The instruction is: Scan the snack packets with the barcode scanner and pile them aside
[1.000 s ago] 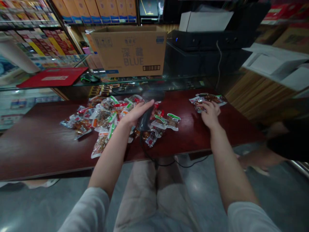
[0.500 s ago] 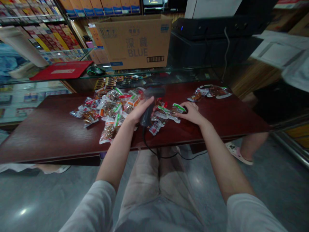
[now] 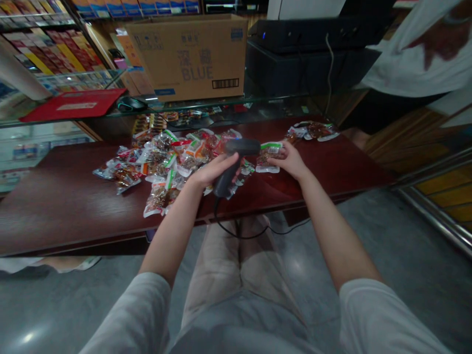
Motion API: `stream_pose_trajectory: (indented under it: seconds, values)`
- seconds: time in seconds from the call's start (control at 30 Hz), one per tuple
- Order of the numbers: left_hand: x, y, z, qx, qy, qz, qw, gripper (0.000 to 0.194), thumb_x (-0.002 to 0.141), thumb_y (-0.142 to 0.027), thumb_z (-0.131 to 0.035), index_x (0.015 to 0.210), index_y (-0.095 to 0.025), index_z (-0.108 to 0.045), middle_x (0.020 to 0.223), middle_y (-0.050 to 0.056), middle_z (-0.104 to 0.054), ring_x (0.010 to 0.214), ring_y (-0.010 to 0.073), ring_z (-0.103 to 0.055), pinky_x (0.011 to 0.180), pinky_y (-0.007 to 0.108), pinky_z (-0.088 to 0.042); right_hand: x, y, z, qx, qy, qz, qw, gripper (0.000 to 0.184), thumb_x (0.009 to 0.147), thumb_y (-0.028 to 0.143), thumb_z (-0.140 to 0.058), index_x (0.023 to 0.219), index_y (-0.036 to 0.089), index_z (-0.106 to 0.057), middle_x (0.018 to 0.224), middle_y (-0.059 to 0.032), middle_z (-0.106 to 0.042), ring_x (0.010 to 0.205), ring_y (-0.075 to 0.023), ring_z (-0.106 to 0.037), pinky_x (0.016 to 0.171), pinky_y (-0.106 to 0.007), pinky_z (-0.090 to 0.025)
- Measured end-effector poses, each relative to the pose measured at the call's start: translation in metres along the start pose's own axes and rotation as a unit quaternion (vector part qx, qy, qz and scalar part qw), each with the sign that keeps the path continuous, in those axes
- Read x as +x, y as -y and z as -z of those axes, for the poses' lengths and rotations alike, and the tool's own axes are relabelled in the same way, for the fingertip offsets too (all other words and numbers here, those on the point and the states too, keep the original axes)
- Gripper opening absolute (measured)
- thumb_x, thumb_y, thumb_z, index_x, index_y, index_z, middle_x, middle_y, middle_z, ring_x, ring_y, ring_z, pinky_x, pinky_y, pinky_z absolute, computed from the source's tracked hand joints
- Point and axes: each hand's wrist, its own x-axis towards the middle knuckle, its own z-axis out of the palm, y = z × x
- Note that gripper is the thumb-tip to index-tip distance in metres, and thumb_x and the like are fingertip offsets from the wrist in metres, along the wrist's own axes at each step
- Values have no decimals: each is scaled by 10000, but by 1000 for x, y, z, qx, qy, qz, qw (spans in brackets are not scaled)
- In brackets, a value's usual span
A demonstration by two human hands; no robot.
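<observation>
My left hand (image 3: 216, 172) is wrapped round the handle of a black barcode scanner (image 3: 241, 146), whose head points right over the table. Between the fingers and thumb of my right hand (image 3: 292, 161) is a clear snack packet (image 3: 269, 157) with a green strip and brown contents, held just right of the scanner head. A heap of similar snack packets (image 3: 165, 162) lies under and to the left of my left hand. Behind my right hand, a smaller group of packets (image 3: 315, 131) rests at the table's right.
The dark red table (image 3: 73, 196) adjoins a glass counter bearing an open cardboard box (image 3: 191, 59), a computer mouse (image 3: 131, 104) and a red mat (image 3: 73, 104). Black machines (image 3: 306, 64) stand behind. The scanner cable (image 3: 250, 238) hangs over the front edge. Another person's hand (image 3: 442, 42) shows upper right.
My right hand has come left from the small group, taken hold of a green-striped packet and lifted it beside the scanner. The scanner head has turned. Another person has appeared at upper right.
</observation>
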Motion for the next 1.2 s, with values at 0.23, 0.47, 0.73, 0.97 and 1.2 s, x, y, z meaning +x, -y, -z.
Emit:
stream_pose_trajectory:
  seconds: [0.23, 0.47, 0.73, 0.97, 1.2]
  values:
    - [3, 6, -1, 9, -4, -8, 1000, 539, 724, -672, -663, 880, -160, -608, 676, 29, -613, 533, 134, -561, 515, 266, -434, -3, 5, -5, 5, 16, -3, 1000, 465, 521, 290, -871, 932, 217, -668, 961, -41, -736, 914, -274, -708, 929, -536, -549]
    - [4, 5, -13, -1, -29, -1, 1000, 477, 772, -628, -649, 818, -159, -578, 623, 7, -580, 477, 107, -531, 480, 249, -403, -3, 8, -8, 9, 12, 2, 1000, 480, 510, 265, -866, 947, 219, -674, 974, -45, -739, 931, -277, -711, 950, -525, -545]
    - [6, 8, -14, 13, -10, 11, 1000, 506, 752, -665, -642, 729, -168, -547, 608, 17, -580, 473, 105, -529, 450, 242, -396, -4, 11, -10, 8, 14, 3, 1000, 504, 497, 253, -865, 959, 201, -671, 964, -55, -744, 929, -282, -706, 911, -495, -565]
    - [3, 5, -12, -6, -31, 2, 1000, 490, 754, -640, -659, 811, -159, -586, 657, 44, -617, 487, 114, -529, 469, 254, -394, -1, 5, -4, -20, -9, 19, 1000, 530, 549, 336, -858, 1014, 237, -622, 970, -39, -724, 932, -266, -699, 918, -513, -552]
    - [3, 2, -8, -1, -38, -27, 999, 545, 726, -696, -643, 842, -167, -581, 669, 36, -624, 496, 115, -525, 486, 253, -406, 6, -4, 38, -202, -234, 66, 949, 585, 805, 332, -645, 1320, 229, -387, 1117, -133, -665, 997, -284, -684, 890, -506, -534]
